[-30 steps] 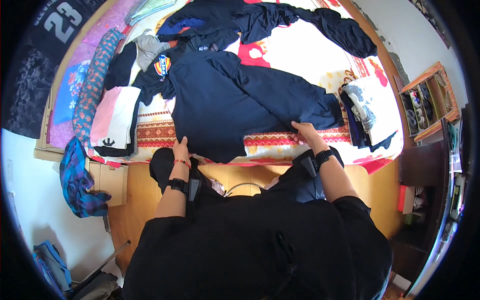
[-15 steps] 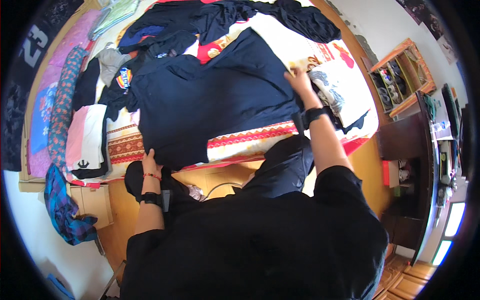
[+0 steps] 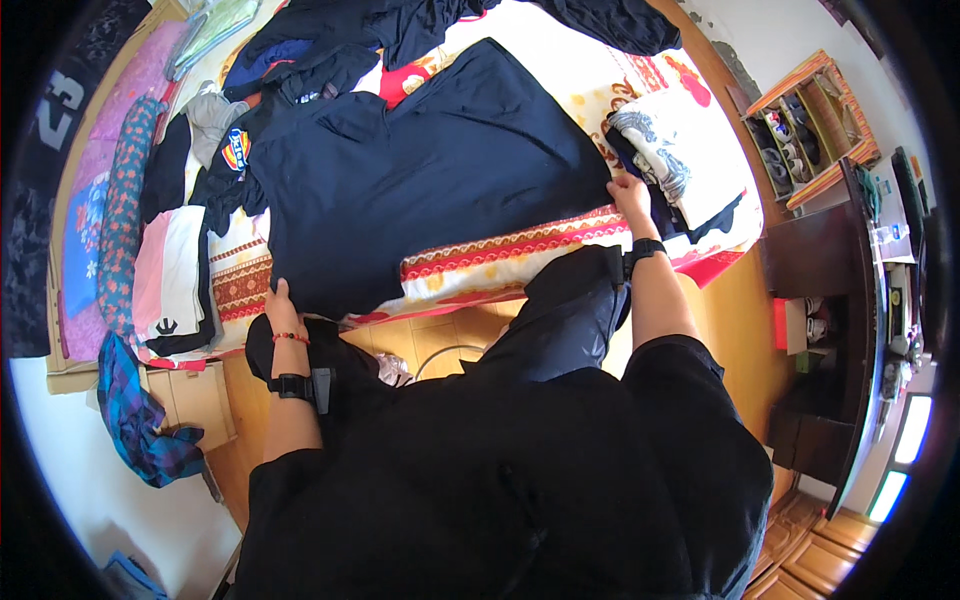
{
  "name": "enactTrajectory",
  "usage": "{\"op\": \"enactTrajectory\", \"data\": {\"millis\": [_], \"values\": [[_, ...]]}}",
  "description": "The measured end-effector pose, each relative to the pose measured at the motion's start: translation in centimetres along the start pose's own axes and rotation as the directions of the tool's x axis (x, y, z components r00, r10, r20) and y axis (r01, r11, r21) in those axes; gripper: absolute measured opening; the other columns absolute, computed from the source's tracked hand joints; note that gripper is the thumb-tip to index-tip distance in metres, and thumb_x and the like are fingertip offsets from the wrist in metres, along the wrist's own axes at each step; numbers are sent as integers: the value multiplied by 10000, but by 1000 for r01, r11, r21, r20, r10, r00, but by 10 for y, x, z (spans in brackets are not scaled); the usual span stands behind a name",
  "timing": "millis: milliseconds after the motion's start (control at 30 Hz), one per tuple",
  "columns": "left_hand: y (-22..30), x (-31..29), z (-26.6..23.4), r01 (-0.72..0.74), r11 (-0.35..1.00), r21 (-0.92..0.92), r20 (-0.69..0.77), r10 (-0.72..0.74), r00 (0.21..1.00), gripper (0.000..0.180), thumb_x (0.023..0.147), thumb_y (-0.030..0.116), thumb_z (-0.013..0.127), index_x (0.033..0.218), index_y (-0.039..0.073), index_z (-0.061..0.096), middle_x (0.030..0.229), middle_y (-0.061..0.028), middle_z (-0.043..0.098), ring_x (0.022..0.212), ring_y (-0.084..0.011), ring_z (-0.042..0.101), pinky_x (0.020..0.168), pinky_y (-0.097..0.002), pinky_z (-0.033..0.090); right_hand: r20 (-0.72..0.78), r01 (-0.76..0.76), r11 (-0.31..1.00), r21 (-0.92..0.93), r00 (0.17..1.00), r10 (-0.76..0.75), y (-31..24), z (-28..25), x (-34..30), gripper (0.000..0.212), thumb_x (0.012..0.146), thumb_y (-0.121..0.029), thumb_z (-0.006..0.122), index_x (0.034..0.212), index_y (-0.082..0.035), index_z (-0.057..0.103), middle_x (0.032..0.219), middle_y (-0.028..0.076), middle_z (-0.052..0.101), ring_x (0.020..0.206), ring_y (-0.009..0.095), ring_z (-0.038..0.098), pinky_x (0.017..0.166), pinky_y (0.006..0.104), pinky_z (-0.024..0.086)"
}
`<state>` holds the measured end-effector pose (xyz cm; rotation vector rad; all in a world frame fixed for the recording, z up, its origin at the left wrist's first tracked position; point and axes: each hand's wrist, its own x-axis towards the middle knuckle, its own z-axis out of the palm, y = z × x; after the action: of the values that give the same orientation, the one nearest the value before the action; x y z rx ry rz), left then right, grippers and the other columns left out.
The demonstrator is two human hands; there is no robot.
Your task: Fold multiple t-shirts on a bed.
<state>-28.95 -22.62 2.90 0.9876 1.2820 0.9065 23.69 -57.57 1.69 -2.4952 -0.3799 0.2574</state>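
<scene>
A wide black garment (image 3: pixel 430 170), shaped rather like a T-shirt, lies spread over the bed in front of me. My left hand (image 3: pixel 283 305) pinches its near left corner at the bed's edge. Over on the right, the fingers of my right hand (image 3: pixel 629 196) are closed on the garment's right-hand corner. Just beyond that hand sits a stack of folded clothes with a white printed shirt (image 3: pixel 668 150) on top. A dark shirt with a bright logo (image 3: pixel 236 150) lies partly under the garment's left side.
Folded pink and white clothes (image 3: pixel 170 270) lie at the bed's left, beside a rolled floral cloth (image 3: pixel 125 220). Heaped black clothes (image 3: pixel 330 30) cover the far side. A dark desk (image 3: pixel 815 340) and a shoe rack (image 3: pixel 810 130) stand right; a plaid cloth (image 3: pixel 145 420) hangs lower left.
My right hand has moved right and slightly nearer, from beside the garment's edge to its corner. The garment's right side is drawn straighter. My left hand has shifted slightly left and away.
</scene>
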Motion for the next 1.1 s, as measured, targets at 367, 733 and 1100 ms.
{"op": "enactTrajectory", "data": {"millis": [367,733,1100], "values": [[102,12,-35,-72,962,-265,183,124,975,270,902,184,565,1096,-1,534,1055,-171,620,929,-294,640,801,-403,535,-131,139,560,816,990,-55,-53,-98,-27,86,904,-235,587,890,-150,589,785,-67,550,703,39,488,652,211,401],[143,-30,-98,159,918,-364,375,-12,927,283,910,222,541,1098,13,571,1041,-134,646,958,-250,629,884,-389,487,215,-119,564,817,971,-108,-29,-133,-102,103,947,-201,531,992,-112,556,680,-81,422,578,25,411,533,160,328],[133,-62,-132,77,956,-283,348,28,937,265,905,205,546,1096,23,568,974,-78,654,833,-136,619,668,-246,461,388,-262,556,789,914,-119,8,-147,-147,147,923,-135,522,1068,-118,509,675,-29,511,428,102,540,380,237,468]]}}
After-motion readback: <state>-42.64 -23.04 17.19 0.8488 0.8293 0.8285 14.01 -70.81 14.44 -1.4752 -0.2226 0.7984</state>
